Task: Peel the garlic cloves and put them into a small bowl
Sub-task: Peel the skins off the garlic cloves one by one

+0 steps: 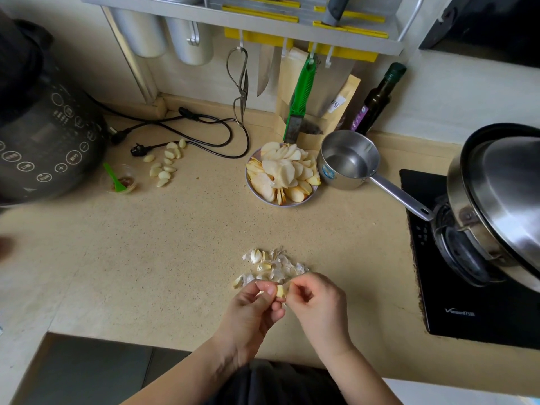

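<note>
Beyond both hands (287,305) — garlic skins (274,266), then apple plate (283,174).

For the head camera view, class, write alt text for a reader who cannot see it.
Left hand and right hand pinch one garlic clove, peeling it above a scatter of garlic skins on a beige countertop. Farther back lie peeled cloves, a plate of sliced fruit and a steel saucepan.

Papery garlic skins with unpeeled cloves (270,266) are lying on the speckled beige worktop (163,244); pale peeled garlic cloves (165,165) are sitting behind-left, a round plate of sliced fruit (282,173) behind.
</note>
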`<act>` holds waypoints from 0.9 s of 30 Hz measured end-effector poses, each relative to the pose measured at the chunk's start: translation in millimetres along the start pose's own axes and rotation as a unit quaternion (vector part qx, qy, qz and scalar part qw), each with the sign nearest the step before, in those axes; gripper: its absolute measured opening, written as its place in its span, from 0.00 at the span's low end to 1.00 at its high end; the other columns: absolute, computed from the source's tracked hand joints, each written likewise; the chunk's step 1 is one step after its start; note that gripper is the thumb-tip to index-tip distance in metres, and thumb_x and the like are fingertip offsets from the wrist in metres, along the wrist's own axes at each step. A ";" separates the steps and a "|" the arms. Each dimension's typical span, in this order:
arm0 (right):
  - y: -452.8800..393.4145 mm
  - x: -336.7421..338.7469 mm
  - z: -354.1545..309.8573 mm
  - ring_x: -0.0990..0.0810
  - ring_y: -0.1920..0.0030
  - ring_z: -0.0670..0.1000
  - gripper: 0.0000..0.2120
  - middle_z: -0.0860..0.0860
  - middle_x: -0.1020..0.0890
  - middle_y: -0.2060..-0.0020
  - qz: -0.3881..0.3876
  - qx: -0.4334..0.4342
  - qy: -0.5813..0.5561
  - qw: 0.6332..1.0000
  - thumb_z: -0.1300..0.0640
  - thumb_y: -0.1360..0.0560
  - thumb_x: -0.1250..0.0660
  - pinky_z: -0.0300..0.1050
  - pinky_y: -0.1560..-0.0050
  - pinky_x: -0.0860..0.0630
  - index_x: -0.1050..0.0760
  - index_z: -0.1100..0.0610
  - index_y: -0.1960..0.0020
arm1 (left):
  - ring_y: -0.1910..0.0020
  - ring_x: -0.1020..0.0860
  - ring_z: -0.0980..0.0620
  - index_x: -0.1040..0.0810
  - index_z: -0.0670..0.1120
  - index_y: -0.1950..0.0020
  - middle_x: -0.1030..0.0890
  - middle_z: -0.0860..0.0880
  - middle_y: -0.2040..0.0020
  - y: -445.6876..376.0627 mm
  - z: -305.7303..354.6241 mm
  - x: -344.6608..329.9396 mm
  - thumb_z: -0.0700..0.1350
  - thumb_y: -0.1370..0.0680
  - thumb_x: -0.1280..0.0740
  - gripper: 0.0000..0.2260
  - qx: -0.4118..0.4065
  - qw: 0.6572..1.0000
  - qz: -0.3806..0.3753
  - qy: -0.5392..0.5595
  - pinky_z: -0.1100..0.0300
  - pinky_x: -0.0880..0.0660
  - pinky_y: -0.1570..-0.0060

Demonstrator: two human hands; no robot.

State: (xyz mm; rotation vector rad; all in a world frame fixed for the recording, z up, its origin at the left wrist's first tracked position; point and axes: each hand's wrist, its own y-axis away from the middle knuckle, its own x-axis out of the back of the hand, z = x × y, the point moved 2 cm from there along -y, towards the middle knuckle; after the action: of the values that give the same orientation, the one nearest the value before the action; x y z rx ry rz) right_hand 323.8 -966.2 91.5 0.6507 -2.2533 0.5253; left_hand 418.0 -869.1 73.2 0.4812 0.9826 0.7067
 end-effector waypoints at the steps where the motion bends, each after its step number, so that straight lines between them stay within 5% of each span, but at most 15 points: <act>1: -3.4 1.9 5.5 0.30 0.73 0.41 0.11 0.40 0.26 0.73 0.008 -0.021 -0.006 1.000 0.68 0.39 0.25 0.26 0.69 0.35 0.23 0.54 0.68 | 0.72 0.26 0.55 0.23 0.41 0.61 0.23 0.44 0.66 1.5 0.7 0.1 0.37 0.28 0.34 0.02 0.026 0.999 -0.020 0.024 0.64 0.22 0.69; 5: -18.8 0.2 32.2 0.29 0.74 0.45 0.08 0.44 0.25 0.74 -0.050 -0.099 0.054 0.992 0.60 0.29 0.27 0.37 0.72 0.35 0.24 0.54 0.66 | 0.71 0.25 0.56 0.19 0.41 0.60 0.23 0.45 0.64 6.7 4.5 2.7 0.37 0.27 0.35 0.05 0.095 0.988 -0.082 0.088 0.64 0.21 0.70; 8: -14.6 -9.6 32.1 0.23 0.64 0.46 0.04 0.43 0.22 0.64 -0.120 -0.112 0.036 0.986 0.62 0.27 0.31 0.39 0.65 0.28 0.22 0.53 0.56 | 0.69 0.23 0.54 0.17 0.40 0.56 0.21 0.44 0.63 4.3 5.7 2.8 0.35 0.27 0.35 0.07 0.107 0.983 -0.072 0.134 0.62 0.20 0.68; 10: -5.9 -10.9 21.2 0.22 0.60 0.43 0.10 0.43 0.21 0.58 -0.114 -0.081 -0.027 0.990 0.66 0.29 0.31 0.37 0.60 0.25 0.21 0.53 0.52 | 0.68 0.21 0.53 0.17 0.40 0.56 0.20 0.44 0.62 2.1 6.2 2.5 0.34 0.28 0.36 0.07 0.105 0.980 -0.057 0.162 0.61 0.19 0.66; 15: 8.5 -0.1 -5.8 0.22 0.66 0.43 0.06 0.41 0.20 0.58 -0.066 0.010 -0.100 0.993 0.50 0.30 0.29 0.39 0.67 0.24 0.18 0.50 0.54 | 0.67 0.20 0.52 0.18 0.38 0.55 0.19 0.42 0.59 -0.8 5.4 3.9 0.34 0.27 0.36 0.07 0.101 0.974 -0.045 0.196 0.60 0.18 0.63; 27: 9.9 5.8 -17.8 0.22 0.67 0.41 0.09 0.44 0.18 0.61 -0.048 0.065 -0.012 0.997 0.64 0.33 0.23 0.31 0.65 0.26 0.16 0.53 0.55 | 0.57 0.16 0.49 0.17 0.36 0.53 0.16 0.41 0.55 -0.2 -2.2 7.7 0.33 0.33 0.31 0.10 0.031 0.994 0.024 0.097 0.62 0.19 0.58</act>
State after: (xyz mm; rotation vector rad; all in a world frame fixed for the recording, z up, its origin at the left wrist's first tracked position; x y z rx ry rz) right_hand 323.8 -950.5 105.7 0.8301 -2.2115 0.6221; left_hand 418.9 -863.5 67.5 0.4977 1.1822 0.7775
